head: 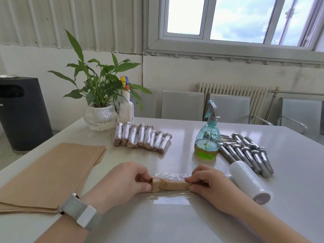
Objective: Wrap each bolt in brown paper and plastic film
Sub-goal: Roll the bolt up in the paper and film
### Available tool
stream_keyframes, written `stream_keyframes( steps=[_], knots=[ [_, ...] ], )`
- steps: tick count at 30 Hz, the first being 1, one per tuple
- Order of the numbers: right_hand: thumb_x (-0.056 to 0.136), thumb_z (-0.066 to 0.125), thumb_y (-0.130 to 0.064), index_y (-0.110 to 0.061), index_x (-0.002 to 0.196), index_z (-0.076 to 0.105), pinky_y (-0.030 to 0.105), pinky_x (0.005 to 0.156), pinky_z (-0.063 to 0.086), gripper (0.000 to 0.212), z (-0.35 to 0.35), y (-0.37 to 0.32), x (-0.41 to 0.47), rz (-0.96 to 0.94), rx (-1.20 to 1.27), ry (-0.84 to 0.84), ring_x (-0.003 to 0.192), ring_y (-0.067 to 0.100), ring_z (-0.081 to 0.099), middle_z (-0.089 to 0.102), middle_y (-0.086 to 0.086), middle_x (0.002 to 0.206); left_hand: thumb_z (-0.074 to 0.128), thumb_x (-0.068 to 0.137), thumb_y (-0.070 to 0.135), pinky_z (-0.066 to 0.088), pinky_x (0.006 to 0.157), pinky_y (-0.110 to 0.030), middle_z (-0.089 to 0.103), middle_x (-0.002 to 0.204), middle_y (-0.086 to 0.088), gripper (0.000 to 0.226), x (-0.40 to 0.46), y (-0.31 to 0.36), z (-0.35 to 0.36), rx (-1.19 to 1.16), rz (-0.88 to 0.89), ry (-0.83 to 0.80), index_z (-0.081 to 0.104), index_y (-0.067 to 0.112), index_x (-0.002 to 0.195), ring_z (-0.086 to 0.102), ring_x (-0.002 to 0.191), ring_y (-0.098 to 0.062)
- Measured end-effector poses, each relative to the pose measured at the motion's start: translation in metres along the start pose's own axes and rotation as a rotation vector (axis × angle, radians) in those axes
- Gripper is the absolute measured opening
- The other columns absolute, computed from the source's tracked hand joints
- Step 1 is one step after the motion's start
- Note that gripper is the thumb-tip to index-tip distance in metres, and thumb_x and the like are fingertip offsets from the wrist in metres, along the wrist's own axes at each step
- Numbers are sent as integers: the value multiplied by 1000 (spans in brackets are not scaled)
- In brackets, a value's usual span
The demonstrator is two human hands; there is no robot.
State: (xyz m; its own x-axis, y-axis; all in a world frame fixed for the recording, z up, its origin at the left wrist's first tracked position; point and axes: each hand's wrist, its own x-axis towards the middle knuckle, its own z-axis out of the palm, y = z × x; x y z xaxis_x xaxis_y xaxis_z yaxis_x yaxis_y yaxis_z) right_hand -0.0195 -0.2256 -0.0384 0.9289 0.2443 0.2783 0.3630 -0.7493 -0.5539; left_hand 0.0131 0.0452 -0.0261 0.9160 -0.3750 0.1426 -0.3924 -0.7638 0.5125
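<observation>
fingers of the left hand curl and pinch one end of the paper-wrapped bolt, and the right hand pinches the other end, both hands low on the table with the bolt lying across a sheet of plastic film. just beside the right hand lies the film roll, and brown paper sheets lie to the left. farther back a row of wrapped bolts looks done, and a pile of bare bolts is still left to wrap, i think.
</observation>
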Motion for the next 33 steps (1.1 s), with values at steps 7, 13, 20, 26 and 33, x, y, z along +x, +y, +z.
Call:
stream_keyframes(
  steps=[7,13,20,26,33],
  knots=[
    [86,75,-19,-25,100,76,8,77,38,15,-1,2,0,13,18,-10,83,-3,57,59,-15,93,76,81,35,37,65,-9,57,88,15,11,1,3,3,123,52,61,65,34,76,53,77,2],
    [86,75,-20,-26,100,76,10,78,39,15,0,3,0,31,28,-14,84,0,57,59,-16,93,73,77,40,44,68,-18,57,83,14,18,0,1,6,82,34,79,63,29,65,55,78,-3],
    [86,75,-20,-27,99,76,10,78,40,15,0,3,1,34,33,-20,84,0,58,60,-15,94,62,78,34,40,60,-24,59,77,14,8,-2,10,12,32,-42,36,56,30,74,54,68,-1],
    [85,75,-18,-25,96,76,15,83,43,13,1,2,0,39,41,-22,86,3,59,60,-14,94,63,80,36,36,53,-18,64,77,12,6,6,15,4,29,-136,-98,60,31,78,54,67,1],
    [86,75,-17,-32,91,73,15,83,43,16,-1,2,-2,35,45,-36,87,1,59,60,-16,94,72,68,44,27,36,-12,58,51,4,37,24,34,-25,202,-313,-388,75,10,82,41,43,-14]
  ],
)
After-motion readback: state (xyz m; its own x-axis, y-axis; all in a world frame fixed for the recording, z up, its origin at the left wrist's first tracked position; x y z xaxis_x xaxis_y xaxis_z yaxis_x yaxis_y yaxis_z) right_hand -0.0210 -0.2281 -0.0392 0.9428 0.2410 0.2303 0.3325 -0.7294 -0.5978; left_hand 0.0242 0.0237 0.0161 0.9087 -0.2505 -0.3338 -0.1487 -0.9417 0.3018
